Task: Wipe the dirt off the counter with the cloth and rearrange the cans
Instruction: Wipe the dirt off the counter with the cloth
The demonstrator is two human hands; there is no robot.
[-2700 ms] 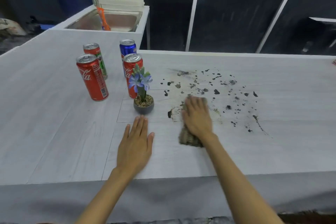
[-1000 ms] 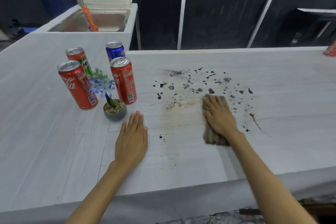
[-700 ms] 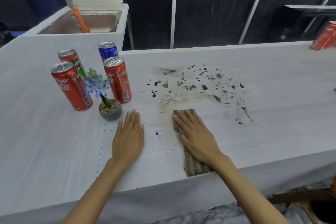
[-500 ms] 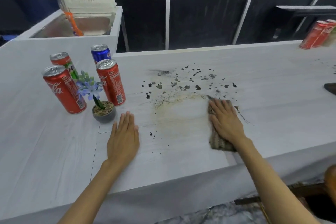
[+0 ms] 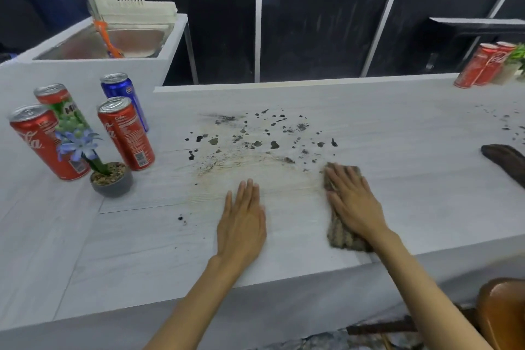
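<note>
My right hand (image 5: 352,202) presses flat on a brown knitted cloth (image 5: 342,237) near the counter's front edge, just below the dark dirt specks (image 5: 261,139). A smeared, paler patch lies left of the cloth. My left hand (image 5: 243,224) rests flat and open on the pale counter (image 5: 397,128). At the left stand several cans: two red cola cans (image 5: 126,133) (image 5: 39,140), a red-and-green can (image 5: 64,106) and a blue can (image 5: 123,101).
A small potted blue flower (image 5: 109,179) stands in front of the cans. Two more red cans (image 5: 480,69) and a plant stand far right. More dirt (image 5: 504,122) and a dark object (image 5: 508,163) lie at the right edge. A sink (image 5: 105,42) with rack sits back left.
My right hand has kept sweeping the cloth across the dirt, leaving a smeared patch. My left hand has slid to the right, away from the flower pot. The view has shifted rightward.
</note>
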